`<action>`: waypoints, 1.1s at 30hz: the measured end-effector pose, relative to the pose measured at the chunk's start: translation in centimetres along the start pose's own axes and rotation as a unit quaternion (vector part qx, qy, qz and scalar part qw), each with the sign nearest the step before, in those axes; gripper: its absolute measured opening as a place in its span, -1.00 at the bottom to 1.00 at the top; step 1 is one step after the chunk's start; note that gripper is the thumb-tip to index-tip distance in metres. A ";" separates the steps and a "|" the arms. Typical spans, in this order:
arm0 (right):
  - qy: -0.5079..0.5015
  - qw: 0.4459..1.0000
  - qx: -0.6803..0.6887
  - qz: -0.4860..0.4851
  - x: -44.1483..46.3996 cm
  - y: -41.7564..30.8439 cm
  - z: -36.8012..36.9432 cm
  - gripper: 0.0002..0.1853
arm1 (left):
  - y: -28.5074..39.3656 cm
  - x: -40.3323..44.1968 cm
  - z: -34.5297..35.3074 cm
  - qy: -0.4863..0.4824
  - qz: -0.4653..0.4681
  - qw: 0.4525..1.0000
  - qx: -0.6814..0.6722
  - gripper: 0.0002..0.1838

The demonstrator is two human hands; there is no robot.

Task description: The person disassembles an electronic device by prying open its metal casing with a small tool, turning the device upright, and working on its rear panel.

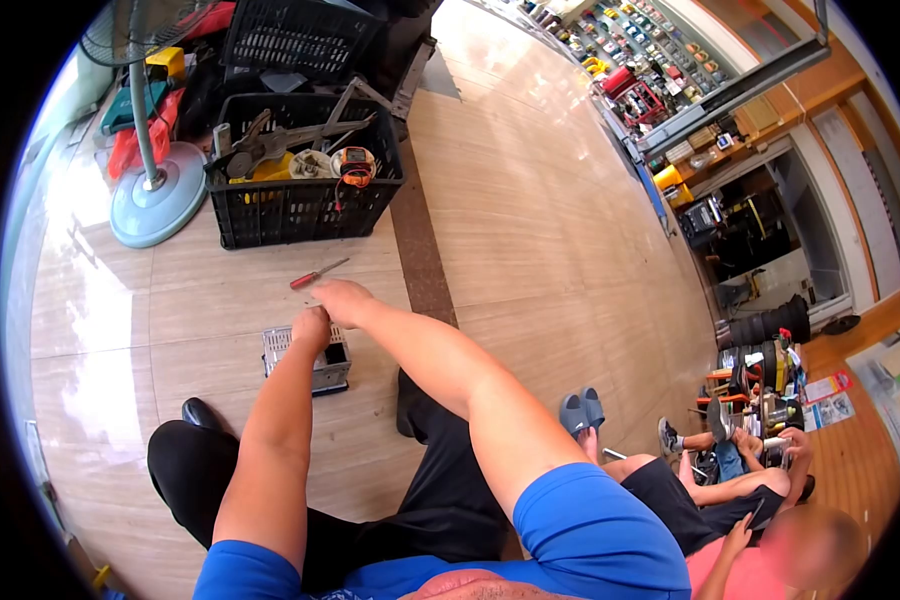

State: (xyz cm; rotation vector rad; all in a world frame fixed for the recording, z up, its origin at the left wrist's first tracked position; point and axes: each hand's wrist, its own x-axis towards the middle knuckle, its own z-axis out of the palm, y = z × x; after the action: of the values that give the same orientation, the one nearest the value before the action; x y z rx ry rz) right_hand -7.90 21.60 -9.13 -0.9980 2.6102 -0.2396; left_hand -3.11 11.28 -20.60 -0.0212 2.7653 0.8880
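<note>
Can't tell finger opening or hold, left hand (313, 326) or right hand (343, 301). Watch metal case (328, 377) on floor (530, 220), nearside of hands: could skid if pushed unevenly. Could also knock screwdriver (307, 281), just beyond hands, on a slip.

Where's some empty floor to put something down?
Bare floor shows between the dark strip and the blue slippers, and left of the metal case, between the fan base and the black shoe. Crowded: around the case, with left hand, right hand and screwdriver, and the packed black crate.
</note>
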 end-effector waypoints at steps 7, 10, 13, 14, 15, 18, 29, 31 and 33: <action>-0.035 0.999 -0.022 -0.001 -0.3 -0.4 -0.1 -0.77 | -0.2 -0.5 0.2 0.002 -0.008 1.000 -0.001 -0.79; -0.045 0.996 -0.024 0.070 -0.9 -1.4 -1.4 -0.76 | 0.4 -0.8 -0.5 0.003 -0.007 1.000 -0.004 -0.79; -0.043 0.994 -0.033 0.096 -0.9 -0.8 -1.3 -0.76 | 1.0 -1.3 -1.7 -0.012 -0.007 0.999 -0.032 -0.78; -0.040 0.995 -0.040 0.085 -0.8 -0.5 -1.1 -0.75 | 1.0 -1.3 -1.7 -0.013 -0.003 0.998 -0.064 -0.76; -0.041 0.995 -0.040 0.084 -0.8 -0.5 -1.2 -0.75 | 0.9 -1.3 -1.7 -0.014 -0.005 0.998 -0.065 -0.76; -0.018 0.998 -0.043 0.033 -0.9 -0.6 -1.3 -0.75 | 0.8 -1.0 -1.3 -0.012 -0.016 0.998 -0.065 -0.76; -0.039 0.998 -0.006 0.053 0.0 0.0 0.5 -0.74 | 1.3 -1.5 -1.7 -0.010 -0.022 1.000 -0.009 -0.78; -0.049 0.996 -0.021 0.078 -0.4 -0.9 -0.7 -0.73 | 0.9 -1.2 -1.3 -0.010 -0.016 1.000 -0.014 -0.78; -0.057 0.992 -0.035 0.103 -0.6 -1.2 -1.2 -0.73 | 0.9 -1.1 -1.3 -0.009 -0.010 1.000 -0.017 -0.78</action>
State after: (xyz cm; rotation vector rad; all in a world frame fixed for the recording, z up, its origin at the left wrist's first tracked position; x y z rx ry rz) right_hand -7.17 21.16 -7.54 -0.7330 2.6066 -0.0392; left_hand -2.38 11.18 -18.81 -0.0458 2.7278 0.9254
